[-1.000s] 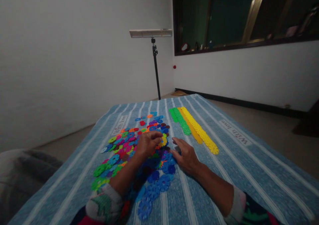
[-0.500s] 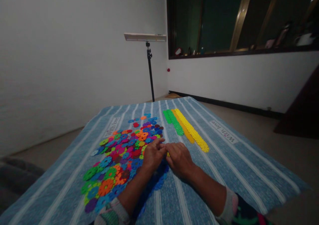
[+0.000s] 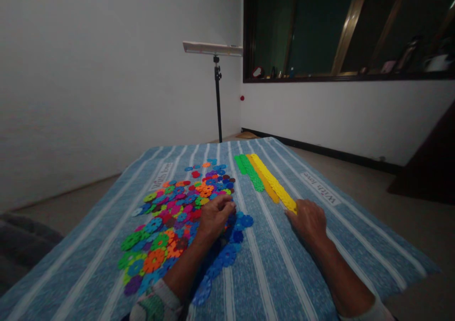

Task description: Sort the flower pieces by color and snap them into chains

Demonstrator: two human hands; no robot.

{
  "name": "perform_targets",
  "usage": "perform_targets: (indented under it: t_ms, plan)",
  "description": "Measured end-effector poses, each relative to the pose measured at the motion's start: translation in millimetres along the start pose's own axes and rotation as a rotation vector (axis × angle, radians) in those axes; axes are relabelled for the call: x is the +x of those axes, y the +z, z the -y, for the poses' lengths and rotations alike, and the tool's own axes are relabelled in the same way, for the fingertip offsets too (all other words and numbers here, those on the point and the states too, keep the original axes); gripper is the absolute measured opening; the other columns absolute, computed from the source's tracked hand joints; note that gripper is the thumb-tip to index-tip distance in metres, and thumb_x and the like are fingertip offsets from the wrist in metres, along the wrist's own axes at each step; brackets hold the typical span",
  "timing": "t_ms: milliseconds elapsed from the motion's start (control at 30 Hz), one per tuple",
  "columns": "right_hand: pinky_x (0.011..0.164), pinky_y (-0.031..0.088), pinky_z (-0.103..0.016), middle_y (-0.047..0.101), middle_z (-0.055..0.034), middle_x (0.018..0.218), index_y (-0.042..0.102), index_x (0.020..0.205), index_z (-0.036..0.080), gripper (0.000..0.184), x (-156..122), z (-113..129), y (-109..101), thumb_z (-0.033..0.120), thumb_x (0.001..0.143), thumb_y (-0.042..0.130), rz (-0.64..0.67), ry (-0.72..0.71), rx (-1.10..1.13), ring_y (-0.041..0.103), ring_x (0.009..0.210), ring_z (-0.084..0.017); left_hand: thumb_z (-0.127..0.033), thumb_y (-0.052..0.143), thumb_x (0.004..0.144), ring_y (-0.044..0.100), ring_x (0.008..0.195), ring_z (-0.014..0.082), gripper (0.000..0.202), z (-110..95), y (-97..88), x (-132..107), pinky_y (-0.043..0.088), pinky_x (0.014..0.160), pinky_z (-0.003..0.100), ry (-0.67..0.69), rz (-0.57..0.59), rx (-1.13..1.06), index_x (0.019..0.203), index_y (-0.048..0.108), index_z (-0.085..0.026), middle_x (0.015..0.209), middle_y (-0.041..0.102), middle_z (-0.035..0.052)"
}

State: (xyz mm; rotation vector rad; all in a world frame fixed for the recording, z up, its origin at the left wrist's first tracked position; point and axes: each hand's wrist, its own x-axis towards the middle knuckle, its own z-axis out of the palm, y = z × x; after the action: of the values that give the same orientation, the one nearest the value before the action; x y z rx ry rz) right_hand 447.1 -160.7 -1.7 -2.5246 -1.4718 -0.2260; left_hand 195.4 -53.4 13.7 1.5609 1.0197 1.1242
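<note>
My right hand [image 3: 310, 219] is at the near end of a row of yellow notched plastic discs [image 3: 273, 181], fingers closed on a yellow disc there, mostly hidden by the hand. My left hand [image 3: 215, 217] hovers over the right side of a mixed pile of flower-shaped plastic discs [image 3: 174, 209]. Its thumb and fingers are pressed together; whatever may be in them is hidden. Blue discs [image 3: 227, 254] lie along the pile's right edge, partly behind my left forearm. Left of the yellow row run an orange-yellow row [image 3: 270, 193] and green rows [image 3: 254, 175].
A blue striped cloth [image 3: 284, 273] with "With love" prints covers the table. Beyond its far edge stands a black stand [image 3: 218, 103] with a flat panel on top. Walls and a dark window [image 3: 313, 27] with items on its sill enclose the corner.
My right hand has moved right, away from my left hand, to the near end of the yellow row. My left hand stays over the pile. The view has shifted slightly.
</note>
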Motion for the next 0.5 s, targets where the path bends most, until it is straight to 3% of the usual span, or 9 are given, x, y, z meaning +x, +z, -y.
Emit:
perform_targets:
  t_ms: [233, 500]
  plan:
    - [0.082, 0.038, -0.037, 0.07, -0.0161, 0.104, 0.067, 0.101, 0.013, 0.035, 0.4, -0.4, 8.1, 0.045, 0.095, 0.055, 0.072, 0.042, -0.018, 0.064, 0.102, -0.029, -0.039, 0.067, 0.07, 0.066, 0.069, 0.0189, 0.027, 10.2, 0.1, -2.4, 0.052, 0.065, 0.03, 0.062, 0.043, 0.116, 0.085, 0.072, -0.018, 0.073, 0.072, 0.0042]
    - [0.083, 0.04, -0.038, 0.07, -0.0159, 0.103, 0.066, 0.103, 0.013, 0.037, 0.7, -3.2, 10.6, 0.048, 0.095, 0.054, 0.073, 0.026, -0.022, 0.064, 0.102, -0.029, -0.035, 0.068, 0.069, 0.063, 0.067, 0.0169, 0.023, 5.2, -1.0, -6.3, 0.049, 0.063, 0.027, 0.037, 0.049, 0.117, 0.084, 0.072, -0.018, 0.07, 0.069, 0.0019]
